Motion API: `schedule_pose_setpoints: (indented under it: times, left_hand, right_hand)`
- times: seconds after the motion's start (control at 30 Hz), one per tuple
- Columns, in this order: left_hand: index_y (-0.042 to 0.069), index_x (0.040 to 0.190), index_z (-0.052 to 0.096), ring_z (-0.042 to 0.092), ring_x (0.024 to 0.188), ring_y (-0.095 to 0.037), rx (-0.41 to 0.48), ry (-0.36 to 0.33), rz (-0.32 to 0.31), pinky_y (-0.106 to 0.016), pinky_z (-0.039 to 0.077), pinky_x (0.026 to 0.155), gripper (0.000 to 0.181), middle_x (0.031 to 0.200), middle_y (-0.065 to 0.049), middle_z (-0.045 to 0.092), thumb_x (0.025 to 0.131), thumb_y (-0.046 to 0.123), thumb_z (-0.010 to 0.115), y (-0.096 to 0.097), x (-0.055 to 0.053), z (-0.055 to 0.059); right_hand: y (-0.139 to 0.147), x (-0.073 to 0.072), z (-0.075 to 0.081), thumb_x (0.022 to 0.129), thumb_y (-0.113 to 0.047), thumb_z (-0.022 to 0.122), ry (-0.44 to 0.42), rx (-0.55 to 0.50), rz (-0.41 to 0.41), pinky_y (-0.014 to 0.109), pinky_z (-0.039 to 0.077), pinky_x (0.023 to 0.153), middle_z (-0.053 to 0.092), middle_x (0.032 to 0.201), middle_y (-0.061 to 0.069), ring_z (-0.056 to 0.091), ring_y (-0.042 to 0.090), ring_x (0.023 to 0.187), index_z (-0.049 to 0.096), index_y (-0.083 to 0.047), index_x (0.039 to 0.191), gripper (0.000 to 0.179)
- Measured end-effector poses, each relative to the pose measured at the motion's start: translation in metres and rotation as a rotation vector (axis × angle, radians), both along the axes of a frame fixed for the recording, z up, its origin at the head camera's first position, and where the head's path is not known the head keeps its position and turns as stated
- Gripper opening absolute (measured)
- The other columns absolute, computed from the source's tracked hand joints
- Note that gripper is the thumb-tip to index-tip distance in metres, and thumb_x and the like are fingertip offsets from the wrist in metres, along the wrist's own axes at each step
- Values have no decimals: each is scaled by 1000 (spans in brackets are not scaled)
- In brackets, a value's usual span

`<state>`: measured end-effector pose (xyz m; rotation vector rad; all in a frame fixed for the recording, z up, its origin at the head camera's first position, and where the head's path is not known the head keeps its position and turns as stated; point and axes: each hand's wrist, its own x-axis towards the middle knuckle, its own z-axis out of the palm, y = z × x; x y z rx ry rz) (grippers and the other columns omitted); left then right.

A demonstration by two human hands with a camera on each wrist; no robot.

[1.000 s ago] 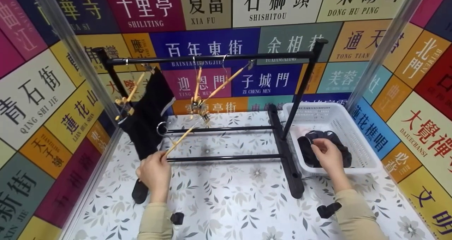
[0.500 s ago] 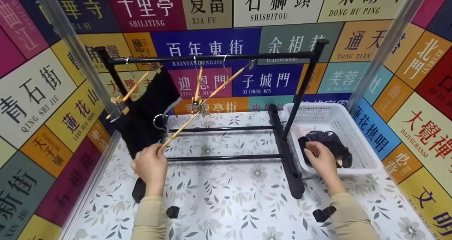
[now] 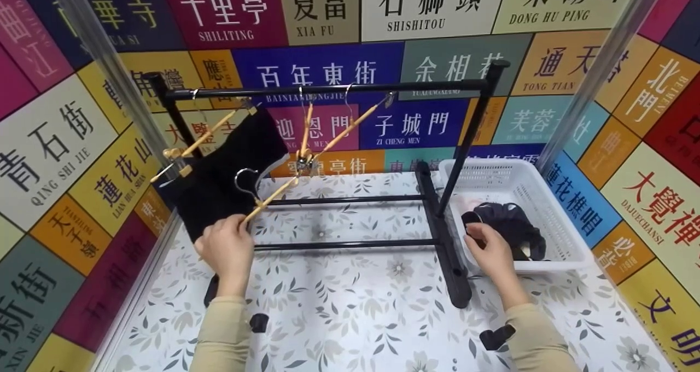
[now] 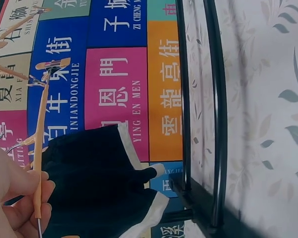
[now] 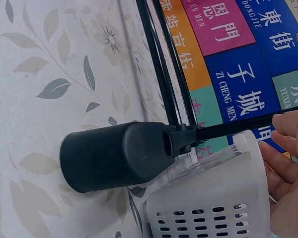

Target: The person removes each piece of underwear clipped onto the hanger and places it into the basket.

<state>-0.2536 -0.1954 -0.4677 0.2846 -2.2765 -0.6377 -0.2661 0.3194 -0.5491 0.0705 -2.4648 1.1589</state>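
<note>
Left hand point(image 3: 227, 246) grasps a wooden clip hanger point(image 3: 276, 194) before black shorts point(image 3: 232, 156), hung on the rack point(image 3: 421, 87) toward the desk's point(image 3: 350, 317) left edge; right hand point(image 3: 492, 251) is released, fingers loosely bent, at the white basket point(image 3: 563, 224) near the right edge; dark garments point(image 3: 508, 219) lie inside.

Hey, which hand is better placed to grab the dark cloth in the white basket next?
Right, most likely: the right hand is at the edge of the white basket, close to the dark cloth, and appears to hold nothing. The left hand grips a wooden hanger, well away from the basket.
</note>
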Motion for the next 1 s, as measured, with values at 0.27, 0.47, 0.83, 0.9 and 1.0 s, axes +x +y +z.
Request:
schedule_pose_setpoints:
  times: [0.27, 0.47, 0.83, 0.9, 1.0]
  left_hand:
    - [10, 97, 76, 59, 88, -36, -28, 40, 7, -53, 34, 84, 13, 94, -11, 72, 85, 5, 72, -4, -5, 13]
    - [9, 97, 76, 59, 88, -36, -43, 61, 16, -53, 33, 85, 13, 94, -11, 72, 86, 5, 70, -8, -10, 23]
    - [8, 100, 75, 58, 89, -36, -56, 26, 32, -52, 33, 88, 13, 98, -12, 72, 88, 7, 70, -15, -14, 37]
    - [8, 100, 75, 58, 89, -35, -60, 32, 30, -52, 33, 88, 13, 97, -12, 72, 88, 7, 70, -16, -15, 40]
    - [8, 99, 75, 58, 89, -36, -71, 54, 26, -53, 33, 88, 13, 96, -13, 72, 88, 6, 70, -18, -17, 47]
  right_hand:
    - [-5, 2, 0, 89, -4, 70, 56, 48, 7, 42, 42, 93, 68, 111, 19, 63, 36, 105, 66, 2, 115, 28]
    - [-8, 3, -1, 88, -3, 70, 86, 78, 23, 47, 42, 92, 68, 110, 19, 63, 37, 103, 66, 2, 114, 27]
    - [-12, 4, -4, 86, -3, 72, 136, 109, 45, 48, 42, 93, 68, 109, 20, 62, 38, 103, 67, 3, 115, 29]
    - [-14, 5, -4, 86, -3, 73, 149, 112, 43, 47, 42, 93, 69, 109, 19, 62, 38, 103, 67, 2, 114, 29]
    - [-18, 6, -3, 85, -3, 74, 176, 114, 50, 46, 42, 92, 69, 108, 18, 62, 37, 102, 67, 2, 113, 29]
